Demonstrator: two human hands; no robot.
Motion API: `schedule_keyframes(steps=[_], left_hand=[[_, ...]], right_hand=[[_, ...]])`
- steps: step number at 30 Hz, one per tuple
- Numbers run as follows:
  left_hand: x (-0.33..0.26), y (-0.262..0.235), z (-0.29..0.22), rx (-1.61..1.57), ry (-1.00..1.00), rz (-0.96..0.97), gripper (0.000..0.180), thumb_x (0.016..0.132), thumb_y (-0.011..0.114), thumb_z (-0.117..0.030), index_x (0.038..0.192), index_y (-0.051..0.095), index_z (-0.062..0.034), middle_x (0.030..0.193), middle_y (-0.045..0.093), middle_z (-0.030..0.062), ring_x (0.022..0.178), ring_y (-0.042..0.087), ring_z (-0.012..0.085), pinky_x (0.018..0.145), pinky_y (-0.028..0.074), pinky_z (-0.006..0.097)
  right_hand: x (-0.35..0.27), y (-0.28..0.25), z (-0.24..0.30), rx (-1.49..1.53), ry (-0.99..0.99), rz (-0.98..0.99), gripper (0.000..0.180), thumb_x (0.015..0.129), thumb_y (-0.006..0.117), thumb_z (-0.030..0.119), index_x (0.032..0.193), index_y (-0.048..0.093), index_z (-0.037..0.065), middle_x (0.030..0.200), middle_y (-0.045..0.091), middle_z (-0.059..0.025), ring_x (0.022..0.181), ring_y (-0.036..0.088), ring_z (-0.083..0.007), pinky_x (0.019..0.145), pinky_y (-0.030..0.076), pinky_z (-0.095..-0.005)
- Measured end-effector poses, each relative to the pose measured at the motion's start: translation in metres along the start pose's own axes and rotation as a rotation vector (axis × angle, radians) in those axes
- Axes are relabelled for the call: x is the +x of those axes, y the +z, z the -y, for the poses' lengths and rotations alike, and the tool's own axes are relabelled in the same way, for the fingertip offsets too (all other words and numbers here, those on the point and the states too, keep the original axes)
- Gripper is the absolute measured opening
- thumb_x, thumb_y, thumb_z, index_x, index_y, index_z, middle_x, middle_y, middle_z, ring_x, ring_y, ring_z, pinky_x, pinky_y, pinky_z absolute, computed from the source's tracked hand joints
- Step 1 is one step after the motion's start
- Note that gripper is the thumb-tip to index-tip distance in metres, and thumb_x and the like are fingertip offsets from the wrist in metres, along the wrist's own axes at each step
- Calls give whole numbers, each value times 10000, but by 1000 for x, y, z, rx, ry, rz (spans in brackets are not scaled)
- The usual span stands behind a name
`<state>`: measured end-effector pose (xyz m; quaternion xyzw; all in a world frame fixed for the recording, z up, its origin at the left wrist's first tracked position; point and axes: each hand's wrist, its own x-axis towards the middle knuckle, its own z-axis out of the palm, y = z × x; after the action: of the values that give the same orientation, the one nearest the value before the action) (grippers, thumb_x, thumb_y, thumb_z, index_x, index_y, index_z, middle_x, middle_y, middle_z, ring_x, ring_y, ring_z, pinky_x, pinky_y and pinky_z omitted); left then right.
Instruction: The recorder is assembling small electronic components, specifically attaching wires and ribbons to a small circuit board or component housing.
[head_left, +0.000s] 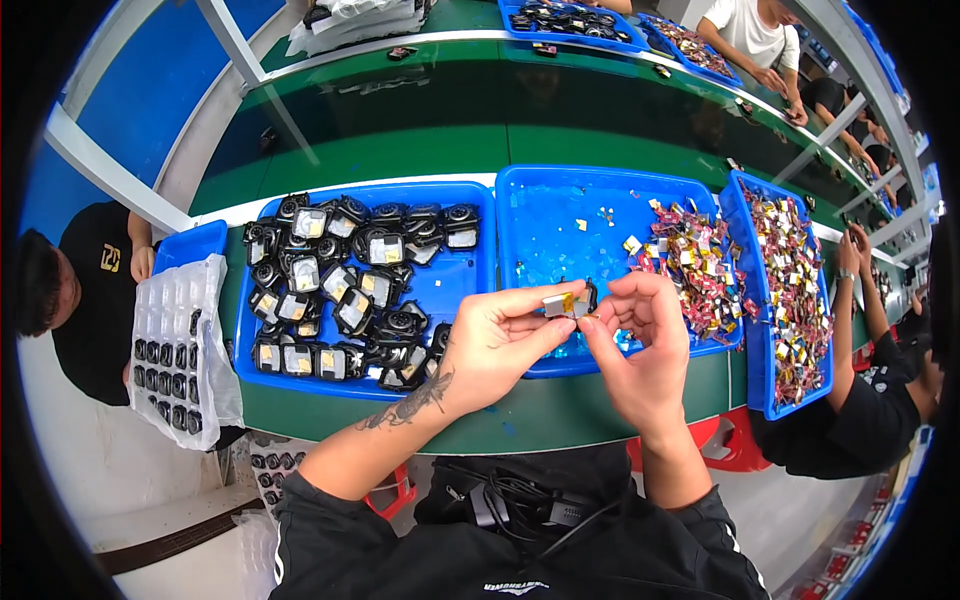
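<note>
In front of my chest, above the front edge of the middle blue tray (508, 215), both hands meet. My left hand (497, 335) pinches a small silver battery (560, 304) with yellow tape between thumb and fingers. A small black part (590, 294) sits against its right side, and the fingertips of my right hand (640, 335) close on it. Fingers partly hide where the two pieces meet. Loose batteries with red wires (695, 255) are heaped at the tray's right side, and bits of blue film (550, 230) lie to their left.
A blue tray (465, 290) at left holds many black watch-like cases (352, 310). Another blue tray (760, 385) at right is full of wired batteries. Clear plastic trays of round black parts (180, 350) stand far left beside a person (95, 290). Other people work along the green bench (420, 130).
</note>
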<state>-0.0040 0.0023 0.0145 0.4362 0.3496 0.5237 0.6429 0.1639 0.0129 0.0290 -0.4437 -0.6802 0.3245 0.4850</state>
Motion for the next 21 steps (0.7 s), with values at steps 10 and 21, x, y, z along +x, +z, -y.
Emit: schedule_keyframes(steps=[10, 21], left_hand=[[0, 4, 3, -102, -6, -118, 470, 888, 597, 36, 1338, 467, 0, 1169, 628, 160, 988, 659, 178, 741, 589, 265], [-2, 8, 9, -114, 71, -194, 394, 908, 573, 29, 1271, 433, -28, 1115, 626, 139, 969, 653, 163, 767, 585, 276]], right_hand=[[0, 6, 3, -75, 89, -14, 488, 765, 725, -46, 1197, 508, 13, 894, 585, -69, 756, 580, -112, 691, 524, -236], [9, 17, -8, 561, 373, 86, 386, 805, 660, -72, 1163, 527, -18, 905, 554, -13, 844, 544, -53, 749, 490, -189]])
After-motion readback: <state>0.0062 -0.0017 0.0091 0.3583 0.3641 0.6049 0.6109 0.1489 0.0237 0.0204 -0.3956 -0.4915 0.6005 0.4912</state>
